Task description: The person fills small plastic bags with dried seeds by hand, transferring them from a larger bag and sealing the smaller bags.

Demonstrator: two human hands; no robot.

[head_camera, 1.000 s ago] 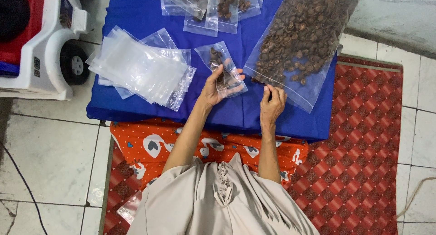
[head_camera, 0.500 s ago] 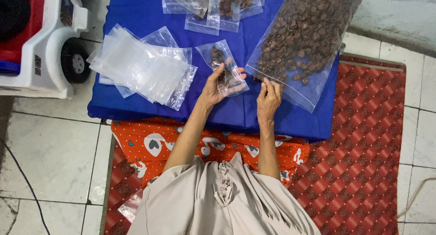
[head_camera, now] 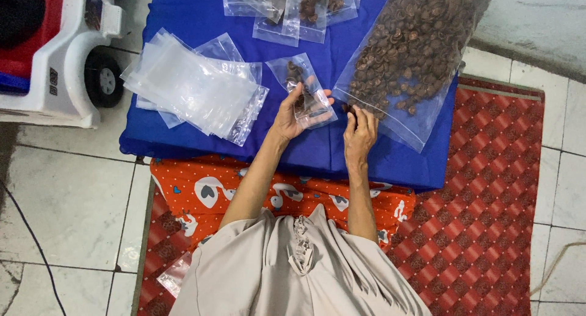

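Observation:
My left hand (head_camera: 292,113) holds a small clear zip bag (head_camera: 302,91) with a few brown nut pieces in it, over the blue cushion (head_camera: 201,10). My right hand (head_camera: 360,131) has its fingers pinched at the open mouth of a large clear bag of brown nut pieces (head_camera: 412,53), which lies on the cushion to the right. Fingertips touch a dark piece at the bag's edge; whether they hold it I cannot tell.
A stack of empty clear zip bags (head_camera: 192,87) lies at the cushion's left. Several filled small bags (head_camera: 293,4) sit at the top. A white and red toy car (head_camera: 55,53) stands at the left on the tiled floor. A red patterned mat (head_camera: 488,200) lies to the right.
My right hand has moved up from the cushion to the mouth of the large bag. The left hand keeps the small bag in the same place.

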